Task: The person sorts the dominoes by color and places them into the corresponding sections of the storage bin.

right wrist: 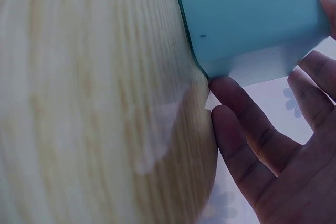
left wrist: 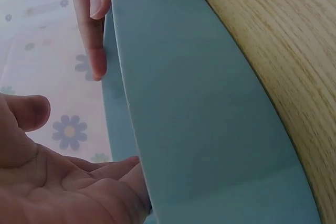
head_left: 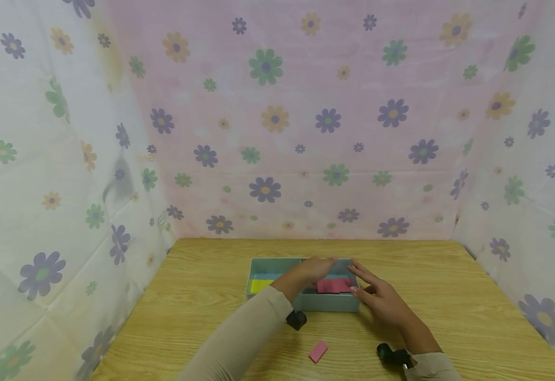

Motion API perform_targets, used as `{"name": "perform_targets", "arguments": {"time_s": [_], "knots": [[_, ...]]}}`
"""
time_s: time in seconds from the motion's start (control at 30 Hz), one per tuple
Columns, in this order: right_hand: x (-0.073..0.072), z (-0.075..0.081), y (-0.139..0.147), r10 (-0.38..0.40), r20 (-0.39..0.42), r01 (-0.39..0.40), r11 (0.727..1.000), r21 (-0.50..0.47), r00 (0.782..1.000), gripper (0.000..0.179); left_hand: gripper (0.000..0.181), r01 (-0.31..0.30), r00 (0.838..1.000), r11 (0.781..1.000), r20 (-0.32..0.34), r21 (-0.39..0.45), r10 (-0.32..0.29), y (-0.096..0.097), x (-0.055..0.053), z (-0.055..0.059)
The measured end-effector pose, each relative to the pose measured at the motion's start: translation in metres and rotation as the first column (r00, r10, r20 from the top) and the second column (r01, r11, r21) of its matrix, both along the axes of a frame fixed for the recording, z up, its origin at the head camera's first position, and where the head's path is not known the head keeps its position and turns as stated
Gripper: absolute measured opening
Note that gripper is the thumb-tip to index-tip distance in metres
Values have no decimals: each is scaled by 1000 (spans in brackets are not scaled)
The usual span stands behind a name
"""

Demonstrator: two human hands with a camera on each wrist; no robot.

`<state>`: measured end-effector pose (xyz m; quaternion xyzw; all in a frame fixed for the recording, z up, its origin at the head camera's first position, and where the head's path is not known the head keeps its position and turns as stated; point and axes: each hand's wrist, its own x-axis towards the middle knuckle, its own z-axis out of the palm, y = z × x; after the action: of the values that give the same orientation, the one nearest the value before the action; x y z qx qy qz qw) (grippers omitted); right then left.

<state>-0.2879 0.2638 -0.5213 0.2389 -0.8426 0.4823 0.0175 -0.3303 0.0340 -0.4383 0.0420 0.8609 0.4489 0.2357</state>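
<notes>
A pale blue-green divided box (head_left: 325,302) sits on the table, with flat pink rectangular pieces (head_left: 335,286) in its right compartment and yellow pieces (head_left: 260,286) in the left one. My left hand (head_left: 312,270) reaches over the front wall into the right compartment. In the left wrist view its thumb stands apart from the fingers, whose tips are hidden behind the wall. At the box's right end is my right hand (head_left: 384,304), thumb and forefinger at the rim. In the right wrist view its other fingers (right wrist: 252,119) lie fairly straight against the end wall.
One loose pink rectangular piece (head_left: 318,351) lies on the wooden table (head_left: 201,312) in front of the box. Black wrist cameras show at both wrists. Flower-printed cloth (head_left: 301,95) hangs behind the table and on both sides.
</notes>
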Motion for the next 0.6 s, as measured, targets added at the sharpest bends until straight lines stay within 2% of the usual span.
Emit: {"name": "perform_targets", "arguments": {"time_s": [0.23,0.43,0.6], "knots": [[-1,0,0,1,6,-1,1000,5,1000,59,78,27,999,999,-21,-38,-28,-2,4,7],[-2,-2,1,-12,10,12,1000,1,1000,59,79,48,987,995,-149,-85,-60,-10,12,17],[-1,-2,1,2,-8,-2,1000,7,1000,58,62,85,966,994,-241,-65,-98,-28,27,21]]}}
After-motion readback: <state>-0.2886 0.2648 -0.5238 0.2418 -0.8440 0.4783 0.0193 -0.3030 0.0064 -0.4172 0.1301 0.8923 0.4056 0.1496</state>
